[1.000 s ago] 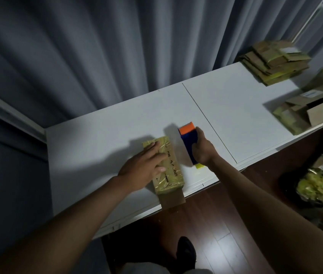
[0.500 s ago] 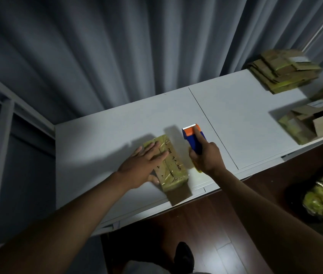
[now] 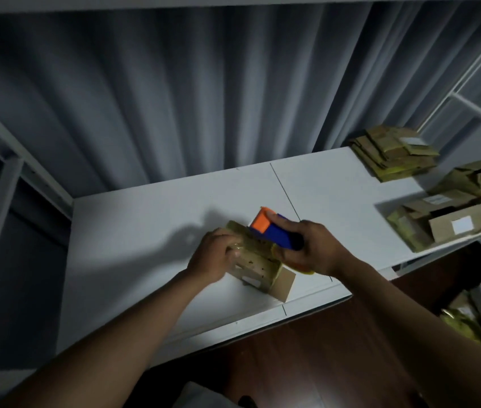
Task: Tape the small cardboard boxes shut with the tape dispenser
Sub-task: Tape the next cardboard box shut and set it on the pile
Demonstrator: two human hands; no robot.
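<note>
A small cardboard box (image 3: 258,259) sits near the front edge of the white worktop (image 3: 133,231), about the middle. The left hand (image 3: 212,257) sits at the box's 9 o'clock side, with curled fingers gripping its top edge to keep it from sliding. The right hand (image 3: 311,248) is wrapped tight around the blue and orange tape dispenser (image 3: 274,231), which is over the far end of the box, at about 12 o'clock, with the orange end pointing away from the person.

What could go wrong? The box is light, so if the left hand lets up, a pull on the tape could drag or tip it. If the dispenser is not lined up with the seam, the tape may go on crooked or wrinkle. The left fingers are close to the dispenser, so the tape could stick to them. A brown flap (image 3: 285,282) sticks out at the box's near end, at about 5 o'clock; it may stay open if the tape misses it.

The room is dim and the hands look blurry. I cannot tell if the dispenser touches the box, and I cannot see any tape coming out. More boxes (image 3: 445,219) are piled at 3 o'clock, cut off by the picture edge, and another stack (image 3: 392,151) lies at 2 o'clock.
</note>
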